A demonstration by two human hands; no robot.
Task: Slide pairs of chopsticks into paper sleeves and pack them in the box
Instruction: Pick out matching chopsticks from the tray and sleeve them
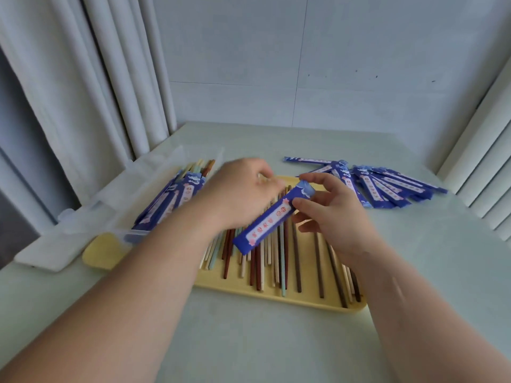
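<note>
One blurry left hand (243,189) beside sleeve (265,220)

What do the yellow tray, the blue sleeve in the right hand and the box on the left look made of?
The yellow tray looks like matte plastic, with a smooth moulded rim. The blue sleeve seems printed paper: thin, flat, lightly creased. The box looks like frosted translucent plastic; blue shows through its wall.

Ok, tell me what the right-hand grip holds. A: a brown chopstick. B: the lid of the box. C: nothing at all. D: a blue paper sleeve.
D: the right-hand grip pinches a blue paper sleeve near its upper end, and the sleeve slants over the loose chopsticks in the yellow tray.
</note>
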